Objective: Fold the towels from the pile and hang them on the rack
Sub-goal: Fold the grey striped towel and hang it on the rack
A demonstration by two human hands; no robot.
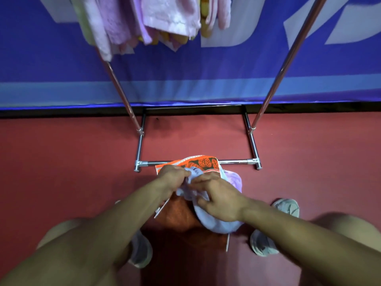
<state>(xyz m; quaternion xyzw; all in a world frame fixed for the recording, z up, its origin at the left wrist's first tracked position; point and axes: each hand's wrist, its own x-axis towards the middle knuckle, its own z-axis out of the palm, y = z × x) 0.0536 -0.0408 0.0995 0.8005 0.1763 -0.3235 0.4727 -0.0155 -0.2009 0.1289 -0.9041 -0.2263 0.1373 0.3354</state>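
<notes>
A pile of towels lies on the red floor in front of the rack's lower bar. On top is a pale blue towel [214, 220], bunched up. My left hand [172, 176] pinches its upper edge. My right hand [216, 200] grips the same towel just to the right. Under it lie an orange patterned towel [203, 164], draped over the bar, and a lilac towel [234, 177]. Several pink and lilac towels [169, 15] hang from the top of the metal rack [233, 161].
The rack's two slanted chrome poles [288, 58] rise left and right of the pile. A blue banner wall [206, 79] stands right behind the rack. My two grey shoes [263, 243] stand on the red floor on either side of the pile.
</notes>
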